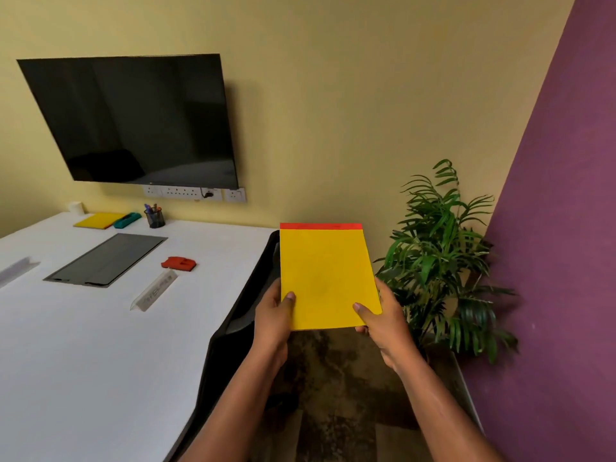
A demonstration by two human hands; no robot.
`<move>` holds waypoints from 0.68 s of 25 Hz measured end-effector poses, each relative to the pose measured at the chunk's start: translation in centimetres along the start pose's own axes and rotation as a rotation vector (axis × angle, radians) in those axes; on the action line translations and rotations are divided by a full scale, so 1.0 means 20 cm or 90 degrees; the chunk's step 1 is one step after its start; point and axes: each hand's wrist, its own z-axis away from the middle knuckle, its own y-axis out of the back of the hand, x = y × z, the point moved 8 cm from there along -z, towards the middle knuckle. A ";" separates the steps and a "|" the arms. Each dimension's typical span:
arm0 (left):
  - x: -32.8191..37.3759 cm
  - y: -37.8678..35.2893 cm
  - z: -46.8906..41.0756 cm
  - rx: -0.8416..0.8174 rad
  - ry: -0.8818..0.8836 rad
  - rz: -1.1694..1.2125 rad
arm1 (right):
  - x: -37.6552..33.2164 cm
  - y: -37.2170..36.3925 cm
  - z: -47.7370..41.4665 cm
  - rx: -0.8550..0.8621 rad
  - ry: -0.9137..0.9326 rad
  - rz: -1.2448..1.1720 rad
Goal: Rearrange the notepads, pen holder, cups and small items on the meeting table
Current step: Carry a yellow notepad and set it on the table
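A yellow notepad (325, 275) with a red top strip is held up in the air to the right of the white meeting table (100, 328). My left hand (271, 320) grips its lower left corner and my right hand (383, 321) grips its lower right corner. At the table's far end lie a second yellow notepad (98, 220), a teal item (127, 220), a black mesh pen holder (154, 217) with pens and a white cup (76, 207). A red item (179, 263) lies nearer the middle.
A grey cable hatch (106, 258) is set into the table, with a clear name stand (155, 290) beside it and another at the left edge (16, 270). A black chair (240, 315) sits at the table's right side. A potted plant (443, 258) stands against the wall under a mounted screen (133, 121).
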 end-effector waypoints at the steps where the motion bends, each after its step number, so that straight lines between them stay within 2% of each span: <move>1: -0.01 -0.05 -0.11 -0.002 0.007 0.016 | -0.01 0.02 -0.12 0.009 0.006 0.008; 3: -0.01 -0.14 -0.30 -0.021 0.000 0.014 | -0.04 0.04 -0.31 0.033 0.017 0.013; 9: -0.03 -0.27 -0.71 0.020 0.002 -0.001 | 0.00 0.05 -0.66 0.073 -0.011 0.000; 17: -0.09 -0.45 -1.24 0.071 -0.011 -0.014 | 0.07 0.06 -1.28 0.034 -0.017 -0.011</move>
